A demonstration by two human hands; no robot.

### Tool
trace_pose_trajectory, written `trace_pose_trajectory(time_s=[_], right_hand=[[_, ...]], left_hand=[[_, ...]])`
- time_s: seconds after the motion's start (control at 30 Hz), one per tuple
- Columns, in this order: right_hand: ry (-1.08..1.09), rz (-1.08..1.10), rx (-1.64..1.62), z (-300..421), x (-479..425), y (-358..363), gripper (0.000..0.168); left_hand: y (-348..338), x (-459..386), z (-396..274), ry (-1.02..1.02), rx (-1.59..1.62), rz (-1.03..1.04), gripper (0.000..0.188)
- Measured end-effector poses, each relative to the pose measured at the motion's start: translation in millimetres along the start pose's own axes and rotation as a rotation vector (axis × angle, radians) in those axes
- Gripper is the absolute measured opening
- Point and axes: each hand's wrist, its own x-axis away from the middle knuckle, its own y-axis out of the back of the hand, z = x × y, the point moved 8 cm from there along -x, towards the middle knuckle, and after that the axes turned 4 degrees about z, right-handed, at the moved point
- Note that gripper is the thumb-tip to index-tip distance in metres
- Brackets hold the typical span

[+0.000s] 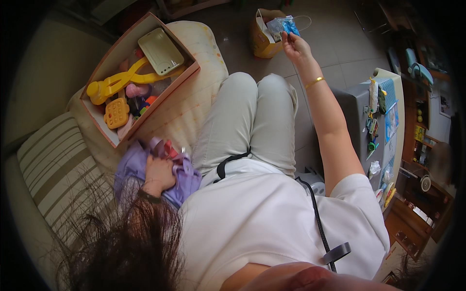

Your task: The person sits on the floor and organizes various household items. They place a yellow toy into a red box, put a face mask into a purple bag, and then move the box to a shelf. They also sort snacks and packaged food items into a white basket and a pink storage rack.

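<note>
My left hand (160,174) is curled on a purple cloth bag (127,163) beside my left hip, its fingertips partly hidden in the folds. Pink and lilac ribbon-like pieces show at the bag's top. My right arm, with a gold bangle at the wrist, reaches forward. The thumb and fingers of my right hand (296,45) are brought together at the lower edge of a clear and blue plastic packet (287,25). Whether they pinch it is unclear. That packet is at the mouth of a yellow-brown paper bag (267,49) with cord handles, standing on the floor.
An open cardboard box (160,102) on the quilted seat cover (196,43) holds a yellow scissor-shaped toy (123,80), a cream plastic tray (160,51) and an orange dimpled toy (117,113). A striped cushion (58,152) lies left. A grey cabinet (355,109) with hanging trinkets stands right.
</note>
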Motion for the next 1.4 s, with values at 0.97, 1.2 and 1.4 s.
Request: trace_pose_trajectory(time_s=[0.97, 1.2, 1.4], right_hand=[[-0.583, 0.795, 1.117, -237.1, 110.1, -166.2, 0.072], [-0.343, 0.836, 1.487, -217.1, 112.6, -122.9, 0.062], [-0.087, 0.660, 1.593, -182.3, 114.7, -181.6, 0.052]], left_hand=[[57.7, -86.5, 79.6, -0.250, 2.985, -0.816, 0.040], [48.4, -75.6, 88.5, -0.146, 2.741, -0.627, 0.029], [10.1, 13.3, 174.4, 0.538, 1.960, -0.922, 0.042]])
